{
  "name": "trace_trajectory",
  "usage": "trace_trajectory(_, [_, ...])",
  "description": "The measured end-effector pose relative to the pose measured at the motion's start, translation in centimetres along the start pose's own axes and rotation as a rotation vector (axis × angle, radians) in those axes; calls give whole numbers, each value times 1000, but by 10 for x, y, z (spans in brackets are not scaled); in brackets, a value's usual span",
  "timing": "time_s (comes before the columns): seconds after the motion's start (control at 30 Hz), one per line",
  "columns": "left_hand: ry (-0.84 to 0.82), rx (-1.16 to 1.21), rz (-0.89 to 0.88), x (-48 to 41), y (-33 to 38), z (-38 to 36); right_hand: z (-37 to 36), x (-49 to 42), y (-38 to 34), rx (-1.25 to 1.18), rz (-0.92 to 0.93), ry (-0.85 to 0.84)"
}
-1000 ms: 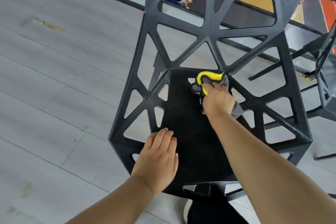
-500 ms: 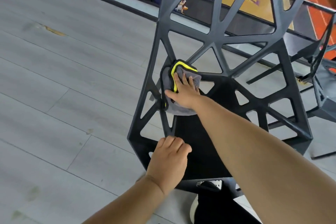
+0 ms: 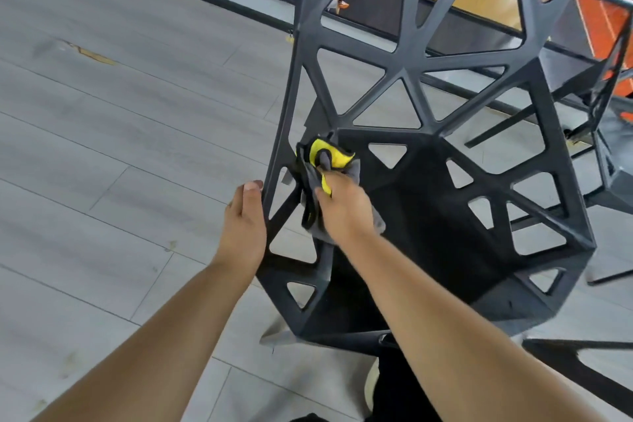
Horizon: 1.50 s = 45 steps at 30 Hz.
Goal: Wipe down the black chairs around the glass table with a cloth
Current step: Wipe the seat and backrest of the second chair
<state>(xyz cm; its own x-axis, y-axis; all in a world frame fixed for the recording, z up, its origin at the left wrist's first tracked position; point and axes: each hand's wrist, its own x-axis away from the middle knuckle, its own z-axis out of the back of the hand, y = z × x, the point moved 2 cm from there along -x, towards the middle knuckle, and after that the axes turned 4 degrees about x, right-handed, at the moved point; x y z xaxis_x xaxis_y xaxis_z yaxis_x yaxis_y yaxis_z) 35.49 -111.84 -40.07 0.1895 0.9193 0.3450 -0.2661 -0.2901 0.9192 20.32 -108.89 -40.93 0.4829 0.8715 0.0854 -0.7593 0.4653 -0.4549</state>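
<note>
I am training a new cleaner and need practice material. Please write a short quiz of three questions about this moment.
1. True or false: the right hand holds the cloth.
2. Where is the cloth pressed? A) on the backrest top; B) against the left side frame of the chair; C) on the seat middle.
3. Fill in: the left hand is on the outer left edge of the ____.
Key: 1 true; 2 B; 3 chair.
</note>
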Motion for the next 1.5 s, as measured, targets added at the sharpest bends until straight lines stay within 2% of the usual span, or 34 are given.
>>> trace_trajectory(0.17, [-117,76,191,-3,0,4,-12,79,-25,27,317,118])
trace_trajectory(0.23, [-225,105,242,-6,-4,6,-15,95,-27,48,373,126])
trace_trajectory(0.33, [-237,88,244,-1,-1,5,-12,86,-17,58,435,133])
trace_trajectory(0.5, [-131,11,98,5,8,2,-12,35,-1,47,322,134])
trace_trajectory(0.63, [-125,26,71,4,5,-2,-7,24,7,75,392,170])
trace_trajectory(0.7, [-124,30,40,1,3,-2,-2,14,11,96,301,90])
trace_trajectory(0.8, [-161,2,16,-1,-1,-2,12,-19,13,144,33,-71])
trace_trajectory(0.97, [-160,-37,29,-3,-3,-2,20,-10,2,21,-22,-120])
trace_trajectory(1.07, [-150,-10,0,-2,-1,-3,21,12,-4,46,-43,-150])
trace_trajectory(1.13, [-62,-2,12,0,3,-5,17,33,-11,-15,-13,-123])
trace_trajectory(1.2, [-12,23,63,0,5,-7,8,59,-21,-50,138,7])
trace_trajectory(1.33, [-136,250,89,-1,3,-9,-11,88,-24,-64,252,97])
trace_trajectory(1.5, [-128,167,81,-3,2,-9,-13,109,-13,30,350,117])
